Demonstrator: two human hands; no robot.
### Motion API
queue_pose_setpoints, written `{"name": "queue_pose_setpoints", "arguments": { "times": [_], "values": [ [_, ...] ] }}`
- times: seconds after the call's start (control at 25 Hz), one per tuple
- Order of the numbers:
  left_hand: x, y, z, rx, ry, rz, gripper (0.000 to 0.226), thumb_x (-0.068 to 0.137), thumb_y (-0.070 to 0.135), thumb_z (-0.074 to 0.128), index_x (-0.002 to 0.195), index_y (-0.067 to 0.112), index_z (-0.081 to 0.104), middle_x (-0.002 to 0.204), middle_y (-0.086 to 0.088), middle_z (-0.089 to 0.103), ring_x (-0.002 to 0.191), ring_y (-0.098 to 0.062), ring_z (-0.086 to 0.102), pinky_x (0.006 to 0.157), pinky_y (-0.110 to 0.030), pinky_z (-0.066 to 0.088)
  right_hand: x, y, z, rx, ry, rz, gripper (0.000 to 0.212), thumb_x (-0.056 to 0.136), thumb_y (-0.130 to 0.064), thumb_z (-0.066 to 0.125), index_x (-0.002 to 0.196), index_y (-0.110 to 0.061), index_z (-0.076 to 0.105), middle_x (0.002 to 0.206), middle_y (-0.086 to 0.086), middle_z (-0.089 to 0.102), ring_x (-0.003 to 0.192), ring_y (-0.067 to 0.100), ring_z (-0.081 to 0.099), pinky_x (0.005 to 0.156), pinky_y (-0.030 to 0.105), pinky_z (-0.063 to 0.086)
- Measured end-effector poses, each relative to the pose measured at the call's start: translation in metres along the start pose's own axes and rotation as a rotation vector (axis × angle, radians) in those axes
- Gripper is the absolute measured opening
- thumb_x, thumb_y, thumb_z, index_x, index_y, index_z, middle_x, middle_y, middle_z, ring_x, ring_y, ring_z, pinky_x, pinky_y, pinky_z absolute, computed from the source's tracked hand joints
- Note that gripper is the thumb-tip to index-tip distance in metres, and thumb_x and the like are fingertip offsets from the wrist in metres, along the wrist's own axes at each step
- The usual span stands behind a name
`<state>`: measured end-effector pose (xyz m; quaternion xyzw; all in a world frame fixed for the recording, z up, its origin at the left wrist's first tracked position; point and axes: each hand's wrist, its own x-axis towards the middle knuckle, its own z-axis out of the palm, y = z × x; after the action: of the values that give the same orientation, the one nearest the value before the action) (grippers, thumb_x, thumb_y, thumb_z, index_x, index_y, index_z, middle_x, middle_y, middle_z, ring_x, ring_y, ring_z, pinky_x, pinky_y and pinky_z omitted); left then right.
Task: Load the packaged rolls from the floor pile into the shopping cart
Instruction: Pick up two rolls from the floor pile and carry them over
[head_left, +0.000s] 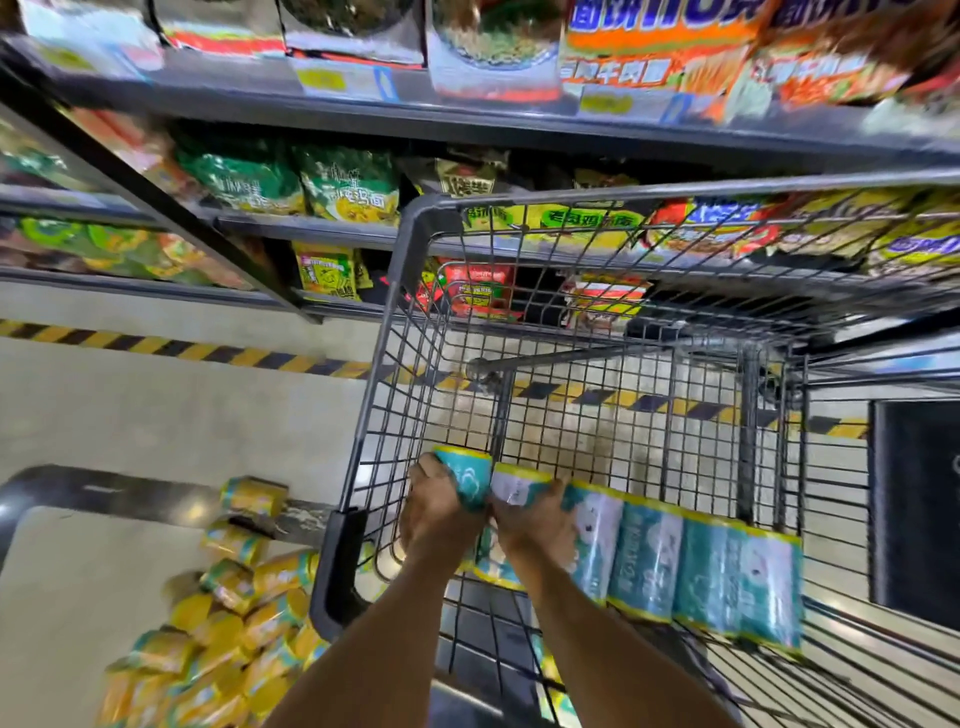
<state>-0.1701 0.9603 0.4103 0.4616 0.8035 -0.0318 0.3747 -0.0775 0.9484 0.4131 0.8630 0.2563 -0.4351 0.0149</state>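
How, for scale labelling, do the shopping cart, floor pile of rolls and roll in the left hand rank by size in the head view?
1. shopping cart, largest by far.
2. floor pile, partly out of frame.
3. roll in the left hand, smallest.

Bright store light, motion blur, fisheye edges

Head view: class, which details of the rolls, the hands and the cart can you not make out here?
Floor pile: blurred and cut by the bottom edge; no count possible.
Left hand on the end roll, right hand on the next roll: fingertips mostly hidden behind the rolls.
Row of rolls: print blurred.
Shopping cart: near end cut by the bottom edge.
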Motion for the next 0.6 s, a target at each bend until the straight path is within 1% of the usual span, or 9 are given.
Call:
{"name": "queue_pose_setpoints", "arguments": {
  "times": [0.08, 0.12, 0.16, 0.24, 0.32, 0.4, 0.44, 0.52, 0.6],
  "values": [
    [-0.001, 0.001, -0.002, 0.056, -0.015, 0.040, 0.072, 0.071, 0.046, 0.076, 0.117, 0.011, 0.034, 0.116, -0.007, 0.047, 0.103, -0.028, 0.058, 0.074, -0.031, 0.042, -0.002, 0.001, -0.001, -0.021, 0.018, -0.013, 0.066, 0.077, -0.041, 0.073, 0.126, -0.012, 0.040, 0.120, 0.011, 0.061, 0.107, 0.030, 0.060, 0.080, 0.034, 0.048],
    [-0.002, 0.003, -0.005, 0.099, -0.030, 0.069, 0.074, 0.072, 0.048, 0.074, 0.120, 0.010, 0.033, 0.119, -0.007, 0.046, 0.105, -0.028, 0.058, 0.077, -0.031, 0.044, -0.004, 0.001, -0.005, -0.049, 0.021, -0.043, 0.065, 0.079, -0.041, 0.070, 0.128, -0.010, 0.040, 0.123, 0.011, 0.060, 0.109, 0.030, 0.059, 0.082, 0.034, 0.048],
    [-0.004, 0.006, -0.008, 0.164, -0.051, 0.108, 0.077, 0.074, 0.047, 0.073, 0.126, 0.009, 0.031, 0.125, -0.008, 0.045, 0.109, -0.027, 0.057, 0.082, -0.032, 0.046, -0.005, 0.001, -0.010, -0.097, 0.011, -0.090, 0.068, 0.082, -0.041, 0.066, 0.134, -0.008, 0.036, 0.129, 0.011, 0.056, 0.114, 0.030, 0.057, 0.085, 0.035, 0.048],
    [-0.008, 0.018, -0.019, 0.309, -0.077, 0.214, 0.093, 0.078, 0.040, 0.073, 0.142, 0.006, 0.016, 0.144, -0.012, 0.032, 0.124, -0.026, 0.048, 0.097, -0.032, 0.046, -0.009, -0.001, -0.025, -0.222, -0.016, -0.233, 0.083, 0.087, -0.043, 0.060, 0.148, -0.005, 0.017, 0.147, 0.012, 0.039, 0.131, 0.029, 0.044, 0.097, 0.035, 0.044],
    [-0.011, 0.034, -0.033, 0.416, -0.060, 0.301, 0.103, 0.082, 0.035, 0.070, 0.150, 0.007, -0.002, 0.157, -0.011, 0.009, 0.140, -0.029, 0.030, 0.110, -0.035, 0.036, -0.012, -0.008, -0.046, -0.377, -0.031, -0.376, 0.091, 0.089, -0.047, 0.057, 0.152, -0.008, 0.003, 0.157, 0.012, 0.019, 0.143, 0.031, 0.024, 0.110, 0.037, 0.032],
    [-0.015, 0.057, -0.052, 0.487, -0.009, 0.375, 0.103, 0.085, 0.034, 0.067, 0.150, 0.007, -0.008, 0.159, -0.008, -0.003, 0.146, -0.029, 0.010, 0.117, -0.036, 0.022, -0.016, -0.021, -0.077, -0.518, -0.012, -0.510, 0.094, 0.090, -0.046, 0.057, 0.152, -0.010, -0.003, 0.160, 0.013, 0.007, 0.146, 0.033, 0.010, 0.116, 0.041, 0.018],
    [-0.018, 0.068, -0.061, 0.527, 0.023, 0.402, 0.105, 0.084, 0.033, 0.068, 0.150, 0.007, -0.008, 0.159, -0.008, -0.006, 0.147, -0.030, 0.002, 0.119, -0.037, 0.014, -0.017, -0.029, -0.094, -0.570, 0.011, -0.571, 0.095, 0.089, -0.046, 0.058, 0.152, -0.010, -0.004, 0.160, 0.013, 0.005, 0.147, 0.034, 0.007, 0.117, 0.042, 0.015],
    [-0.029, 0.086, -0.077, 0.621, 0.101, 0.392, 0.107, 0.083, 0.032, 0.070, 0.150, 0.009, -0.010, 0.159, -0.007, -0.012, 0.146, -0.028, -0.009, 0.120, -0.039, 0.001, -0.018, -0.044, -0.127, -0.649, 0.050, -0.698, 0.098, 0.088, -0.046, 0.061, 0.152, -0.011, -0.004, 0.160, 0.013, 0.004, 0.147, 0.033, 0.004, 0.118, 0.043, 0.012],
    [-0.049, 0.100, -0.090, 0.658, 0.176, 0.337, 0.104, 0.086, 0.036, 0.066, 0.150, 0.010, -0.012, 0.158, -0.005, -0.017, 0.146, -0.026, -0.014, 0.118, -0.041, -0.004, -0.025, -0.051, -0.159, -0.744, 0.085, -0.826, 0.097, 0.087, -0.049, 0.059, 0.152, -0.012, -0.002, 0.159, 0.013, 0.006, 0.147, 0.033, 0.005, 0.119, 0.043, 0.011]
  ]
}}
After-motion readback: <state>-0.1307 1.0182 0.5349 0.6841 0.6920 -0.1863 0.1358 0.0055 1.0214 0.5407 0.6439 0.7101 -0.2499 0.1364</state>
